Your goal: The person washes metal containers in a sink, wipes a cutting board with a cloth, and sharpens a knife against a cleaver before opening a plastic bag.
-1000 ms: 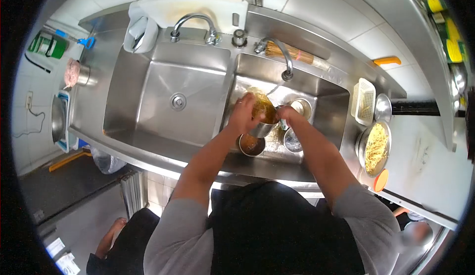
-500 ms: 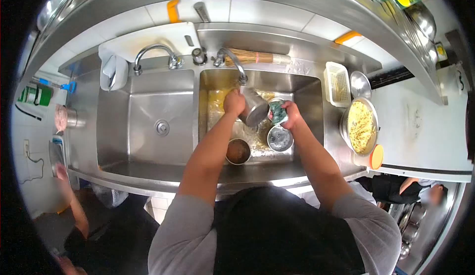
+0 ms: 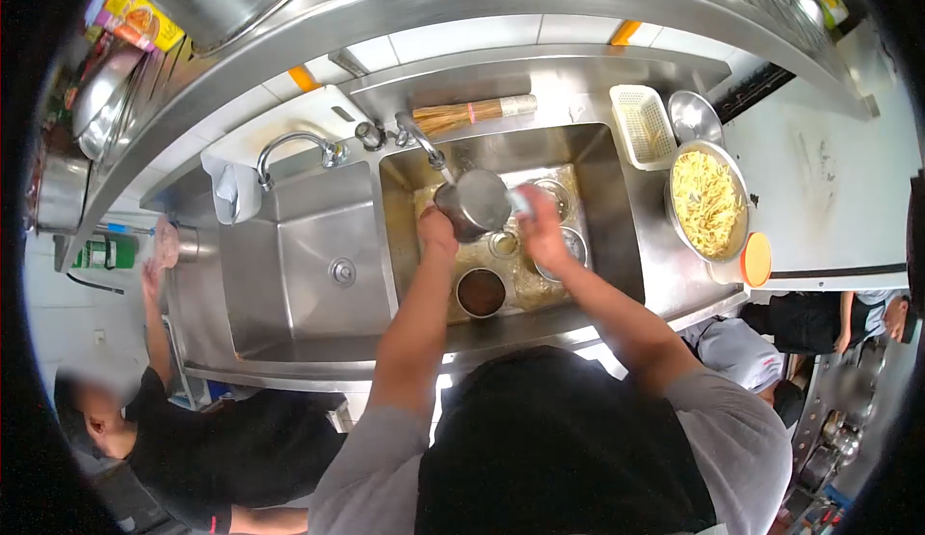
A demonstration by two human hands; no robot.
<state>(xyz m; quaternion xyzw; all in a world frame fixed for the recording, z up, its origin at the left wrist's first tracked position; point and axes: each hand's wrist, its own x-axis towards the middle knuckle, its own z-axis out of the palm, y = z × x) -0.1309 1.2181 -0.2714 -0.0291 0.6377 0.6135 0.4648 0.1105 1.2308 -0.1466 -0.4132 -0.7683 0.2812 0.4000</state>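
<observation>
Over the right sink basin (image 3: 617,236), my left hand (image 3: 438,230) grips a metal pot (image 3: 482,201) tilted under the tap (image 3: 421,138). Its fingers are closed around the pot's left end. My right hand (image 3: 542,227) is beside the pot's right side, blurred, its fingers closed on something pale that I cannot make out clearly. A round container with a brown inside (image 3: 481,291) stands low in the basin. Another metal bowl (image 3: 570,246) lies partly behind my right hand.
A bowl of pale yellow strips (image 3: 708,203), an orange-lidded tub (image 3: 756,260) and a white basket (image 3: 644,129) stand right of the basin. A straw brush (image 3: 472,114) lies behind it. A person (image 3: 222,448) is at the left; others are at the lower right.
The camera view has turned and shifted. The pot has swung so its round end faces up more. My right hand has moved off the small bowls toward the pot, and the green cloth no longer shows.
</observation>
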